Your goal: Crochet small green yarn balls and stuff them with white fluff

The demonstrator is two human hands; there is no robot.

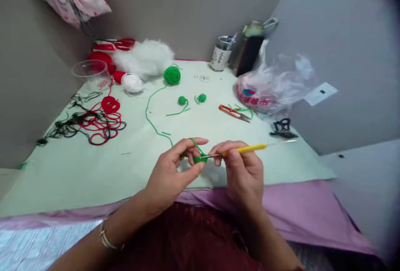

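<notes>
Grey walls enclose a pale desk; above its near side, the left hand pinches a green crochet piece, probably light, soft, best held by its edge; the right hand grips a yellow-handled hook.

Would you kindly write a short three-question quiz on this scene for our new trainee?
1. Which hand holds the yellow-handled hook?
2. True or false: in the picture, the orange snips lie to the right of the green yarn ball.
3. Fill in the colour: the left hand holds a small ____ crocheted piece.

Key: 1. The right hand. 2. True. 3. Green.
</notes>
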